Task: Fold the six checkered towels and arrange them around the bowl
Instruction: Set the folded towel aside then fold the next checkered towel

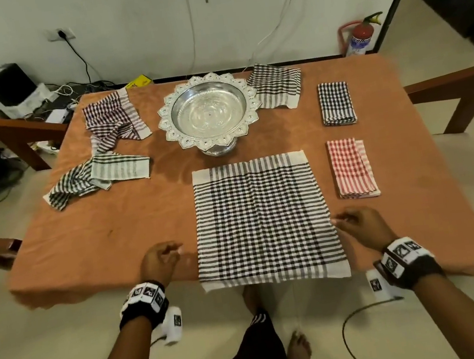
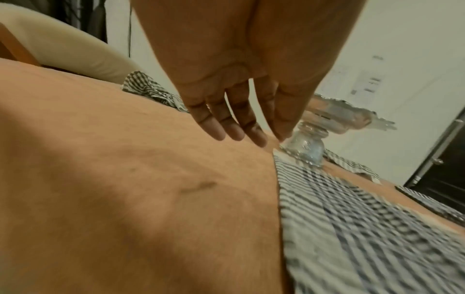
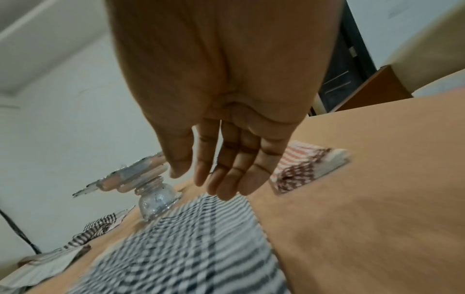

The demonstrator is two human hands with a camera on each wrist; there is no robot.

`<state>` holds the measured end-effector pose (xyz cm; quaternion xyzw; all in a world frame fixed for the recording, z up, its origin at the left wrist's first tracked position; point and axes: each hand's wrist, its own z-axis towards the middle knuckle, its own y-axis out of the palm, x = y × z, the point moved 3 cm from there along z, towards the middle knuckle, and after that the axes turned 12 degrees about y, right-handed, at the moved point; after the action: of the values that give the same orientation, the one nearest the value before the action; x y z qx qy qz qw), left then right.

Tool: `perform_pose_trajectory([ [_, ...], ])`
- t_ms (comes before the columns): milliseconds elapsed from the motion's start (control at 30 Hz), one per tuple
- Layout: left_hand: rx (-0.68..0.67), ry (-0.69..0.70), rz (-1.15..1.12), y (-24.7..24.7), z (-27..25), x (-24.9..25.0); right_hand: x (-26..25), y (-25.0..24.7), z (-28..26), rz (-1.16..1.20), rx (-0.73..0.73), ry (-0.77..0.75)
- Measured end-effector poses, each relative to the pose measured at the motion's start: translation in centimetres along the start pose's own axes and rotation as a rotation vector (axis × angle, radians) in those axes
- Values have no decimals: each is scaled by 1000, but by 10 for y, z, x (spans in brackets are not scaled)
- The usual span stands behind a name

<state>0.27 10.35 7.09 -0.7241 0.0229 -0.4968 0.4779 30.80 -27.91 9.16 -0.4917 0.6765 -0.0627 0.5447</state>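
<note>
Table point(image 1: 108, 229) under orange cloth | spread black-checked towel point(image 1: 263, 221) just in front of bowl point(image 1: 209, 112) | my left hand point(image 1: 158, 260) and right hand point(image 1: 362, 225) flank it, fingers relaxed, holding nothing.

- We see a flat black-and-white checkered towel point(image 1: 262, 221) spread on the orange-clothed counter point(image 1: 99, 230), below the ornate silver pedestal bowl point(image 1: 208, 111).
- Our left hand point(image 1: 158, 260) and right hand point(image 1: 360, 224) flank it, holding nothing.
</note>
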Motion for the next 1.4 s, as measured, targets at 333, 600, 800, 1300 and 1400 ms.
perform_pose_trajectory([
  [333, -127, -128, 61, 31, 187, 18, -46, 13, 173, -39, 70, 284],
  [600, -128, -132, -9, 53, 255, -6, -52, 21, 231, 3, 185, 381],
  [800, -176, -63, 114, 59, 269, -3, -59, 17, 253, 33, 181, 357],
  [1300, -160, 87, 366, 53, 284, 27, -83, -6, 258, 29, 316, 290],
  [1400, 58, 7, 24, 39, 254, 24, -88, -10, 207, -103, 224, 87],
])
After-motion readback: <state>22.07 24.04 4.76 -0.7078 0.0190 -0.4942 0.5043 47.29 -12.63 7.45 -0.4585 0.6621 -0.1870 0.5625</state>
